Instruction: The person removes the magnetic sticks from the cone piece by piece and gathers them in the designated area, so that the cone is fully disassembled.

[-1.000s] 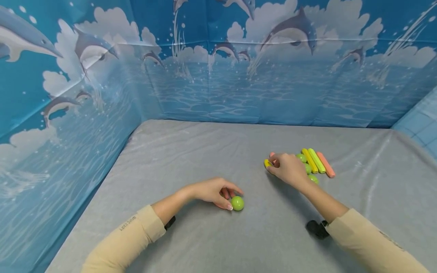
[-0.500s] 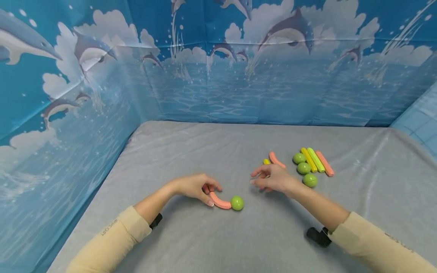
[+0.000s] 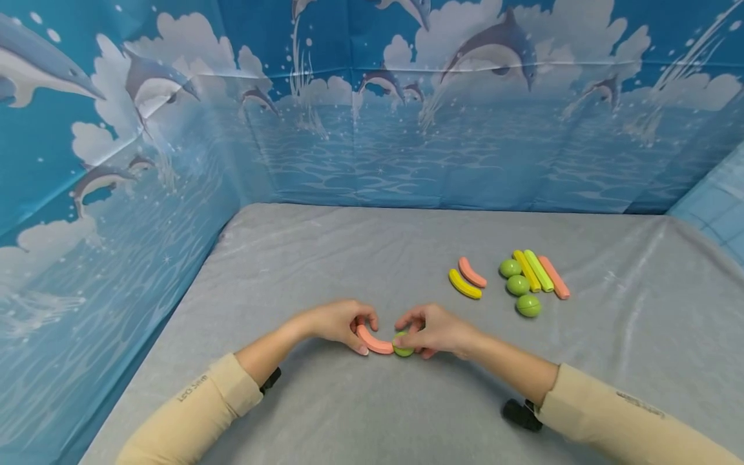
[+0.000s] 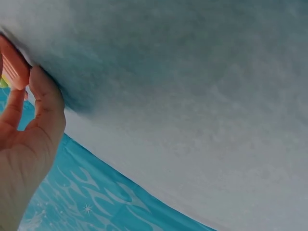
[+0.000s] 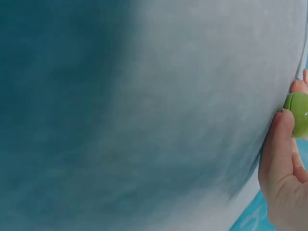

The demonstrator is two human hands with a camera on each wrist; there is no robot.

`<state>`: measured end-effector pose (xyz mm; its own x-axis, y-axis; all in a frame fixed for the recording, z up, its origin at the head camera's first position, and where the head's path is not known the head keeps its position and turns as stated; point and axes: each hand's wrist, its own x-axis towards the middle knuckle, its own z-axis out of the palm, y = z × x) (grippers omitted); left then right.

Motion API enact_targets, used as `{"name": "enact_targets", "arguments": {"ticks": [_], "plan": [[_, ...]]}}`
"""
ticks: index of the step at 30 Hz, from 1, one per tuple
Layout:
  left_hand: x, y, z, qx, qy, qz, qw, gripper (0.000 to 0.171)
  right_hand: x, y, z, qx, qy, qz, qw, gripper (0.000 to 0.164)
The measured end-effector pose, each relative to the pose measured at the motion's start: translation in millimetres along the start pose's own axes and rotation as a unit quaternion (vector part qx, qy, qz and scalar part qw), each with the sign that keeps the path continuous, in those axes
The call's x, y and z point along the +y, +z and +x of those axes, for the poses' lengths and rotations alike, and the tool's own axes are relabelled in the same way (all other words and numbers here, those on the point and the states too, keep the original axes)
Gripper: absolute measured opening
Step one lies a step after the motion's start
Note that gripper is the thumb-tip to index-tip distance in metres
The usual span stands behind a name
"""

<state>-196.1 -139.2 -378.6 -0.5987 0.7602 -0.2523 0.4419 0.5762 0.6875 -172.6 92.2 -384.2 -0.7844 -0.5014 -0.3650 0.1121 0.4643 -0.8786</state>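
Note:
In the head view, a pink curved stick [image 3: 375,342] lies on the grey cloth, its right end against a green ball [image 3: 402,345]. My left hand [image 3: 341,323] pinches the stick's left end between thumb and finger; the left wrist view shows its salmon-coloured, ridged end [image 4: 13,65] at the fingertips. My right hand [image 3: 442,329] grips the ball, thumb in front and fingers behind. In the right wrist view the ball [image 5: 299,114] shows a seam line, partly cut off by the frame edge.
Beyond the right hand lie a yellow curved stick [image 3: 465,285] and another pink curved stick [image 3: 472,272]. Farther right are several green balls [image 3: 518,285], a yellow straight stick [image 3: 526,271], a lime one [image 3: 538,271] and a pink one [image 3: 554,278]. Dolphin-print curtains [image 3: 372,155] border the grey cloth.
My left hand has drawn back leftward from the ball, uncovering the pink curved stick. My right hand has let go of the yellow curved stick and come nearer to grip the ball.

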Motion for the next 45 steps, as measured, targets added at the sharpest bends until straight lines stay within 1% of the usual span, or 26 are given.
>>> {"name": "enact_targets", "arguments": {"ticks": [4, 6, 8, 11, 17, 21, 23, 25, 27, 28, 30, 32, 34, 36, 38, 39, 41, 45], "plan": [[3.3, 1.3, 1.2, 0.007, 0.009, 0.029, 0.9995, 0.032, -2, 5, 2, 0.002, -0.015, -0.030, 0.999, 0.031], [3.8, 1.8, 1.5, 0.008, 0.007, 0.037, 0.9993, 0.031, -4, 7, 2, -0.001, -0.028, -0.045, 0.999, 0.029], [3.9, 2.2, 1.8, 0.007, 0.001, 0.036, 0.9993, 0.030, -4, 8, 1, -0.002, -0.037, -0.051, 0.998, 0.027], [3.8, 2.2, 1.8, 0.005, -0.007, 0.020, 0.9998, 0.025, -4, 8, 1, -0.002, -0.041, -0.047, 0.998, 0.024], [4.2, 2.8, 1.1, -0.003, -0.007, -0.034, 0.9994, 0.019, -3, 3, 1, 0.013, -0.022, -0.038, 0.999, 0.026], [2.7, 3.0, 0.7, 0.000, -0.018, -0.089, 0.9959, 0.018, -6, -4, 0, 0.029, -0.009, -0.041, 0.999, 0.028], [2.2, 2.8, 0.6, 0.003, -0.032, -0.124, 0.9918, 0.017, -8, -7, -2, 0.032, -0.009, -0.039, 0.999, 0.028], [1.8, 2.2, 0.8, 0.011, -0.033, -0.153, 0.9876, 0.017, -10, -10, -3, 0.034, -0.014, -0.038, 0.999, 0.028], [1.4, 1.7, 1.3, 0.027, -0.031, -0.188, 0.9814, 0.017, -12, -13, -4, 0.037, -0.022, -0.032, 0.999, 0.028], [0.9, 1.6, 1.8, 0.037, -0.030, -0.209, 0.9767, 0.018, -12, -15, -5, 0.039, -0.024, -0.027, 0.999, 0.029], [1.2, 0.9, 2.6, 0.059, -0.027, -0.264, 0.9623, 0.020, -13, -18, -5, 0.049, -0.031, -0.021, 0.998, 0.030], [1.9, 0.0, 3.2, 0.084, -0.034, -0.318, 0.9439, 0.024, -14, -21, -5, 0.061, -0.039, -0.012, 0.997, 0.033], [3.0, -1.0, 4.5, 0.104, -0.042, -0.373, 0.9212, 0.031, -16, -24, -5, 0.075, -0.049, -0.004, 0.996, 0.035], [5.5, -2.5, 6.1, 0.123, -0.049, -0.413, 0.9013, 0.039, -18, -26, -5, 0.090, -0.060, 0.006, 0.994, 0.038], [8.6, -3.5, 8.3, 0.139, -0.055, -0.453, 0.8789, 0.044, -21, -27, -6, 0.105, -0.066, 0.016, 0.992, 0.040], [10.5, -3.8, 9.6, 0.147, -0.057, -0.473, 0.8666, 0.045, -22, -28, -7, 0.112, -0.065, 0.021, 0.991, 0.040], [14.9, -3.4, 12.1, 0.168, -0.058, -0.505, 0.8447, 0.046, -25, -28, -7, 0.126, -0.063, 0.029, 0.990, 0.042], [23.3, 0.5, 19.3, 0.211, -0.068, -0.577, 0.7862, 0.049, -25, -28, -7, 0.137, -0.055, 0.048, 0.988, 0.044]]}}
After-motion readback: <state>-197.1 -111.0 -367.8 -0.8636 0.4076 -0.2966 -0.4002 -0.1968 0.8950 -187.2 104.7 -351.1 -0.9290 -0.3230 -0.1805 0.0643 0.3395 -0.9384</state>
